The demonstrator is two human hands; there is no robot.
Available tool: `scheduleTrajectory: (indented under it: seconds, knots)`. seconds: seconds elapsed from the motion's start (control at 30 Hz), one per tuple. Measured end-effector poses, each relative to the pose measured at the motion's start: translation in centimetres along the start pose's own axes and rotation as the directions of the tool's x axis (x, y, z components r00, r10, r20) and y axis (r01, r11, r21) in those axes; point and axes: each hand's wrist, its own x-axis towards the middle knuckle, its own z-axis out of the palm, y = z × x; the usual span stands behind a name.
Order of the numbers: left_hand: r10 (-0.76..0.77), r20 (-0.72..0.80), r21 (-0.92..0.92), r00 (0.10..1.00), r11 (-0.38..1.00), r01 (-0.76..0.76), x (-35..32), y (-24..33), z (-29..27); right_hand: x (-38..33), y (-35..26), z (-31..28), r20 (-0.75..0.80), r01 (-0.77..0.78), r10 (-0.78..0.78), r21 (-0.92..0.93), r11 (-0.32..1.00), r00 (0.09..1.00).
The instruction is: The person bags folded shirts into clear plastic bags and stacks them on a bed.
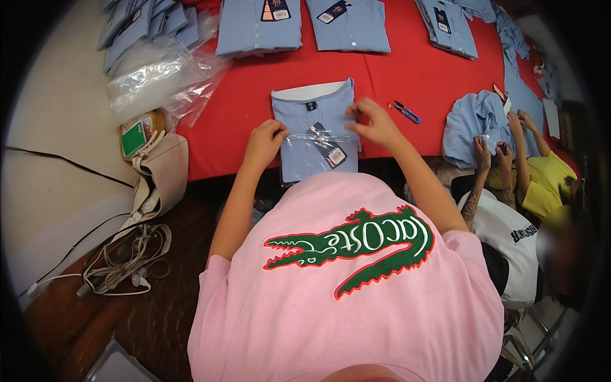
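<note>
A folded light blue shirt (299, 156) lies at the table's near edge, collar end away from me, with a dark hang tag (331, 149) on its front. White card shows inside its collar. A clear plastic bag (305, 138) covers the shirt's nearer part, its edge running across the front between my hands. On the left side my left hand (264, 141) pinches the bag's edge, fingers curled. My right hand (375, 125) is at the opposite side, thumb and fingers bent in at the bag's edge; the exact grip is partly hidden.
Blue-handled thread snips (407, 113) lie right on the red tablecloth (394, 76). Folded shirts (259, 28) line the far side. Clear bags (159, 76) are heaped left, near a beige bag (162, 169). At right, other people's hands (484, 156) handle a blue shirt (474, 127).
</note>
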Motion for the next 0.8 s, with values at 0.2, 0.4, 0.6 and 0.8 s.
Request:
scheduleTrajectory:
  seconds: [0.2, 0.4, 0.6, 0.8]
  knots:
    - [0.245, 0.066, 0.489, 0.967, 0.837, -0.245, 2.7, 1.1, 2.2, -5.0, 3.1, 1.5, 0.115, -0.293, 0.272, 0.256, 0.921, 0.955]
    - [0.456, 0.007, 0.428, 0.890, 0.803, -0.415, 8.2, 2.7, 8.9, -3.6, 1.6, 0.4, 0.083, -0.192, 0.196, -0.052, 0.980, 0.977]
    - [0.513, 0.095, 0.329, 0.853, 0.793, -0.513, 9.0, 1.2, 9.6, -2.8, 0.9, 0.6, -0.076, -0.110, 0.096, -0.220, 0.969, 0.992]
    - [0.532, 0.123, 0.169, 0.838, 0.821, -0.546, 8.8, 1.2, 8.3, 2.2, -0.7, 0.0, -0.039, -0.038, 0.025, -0.376, 0.926, 0.999]
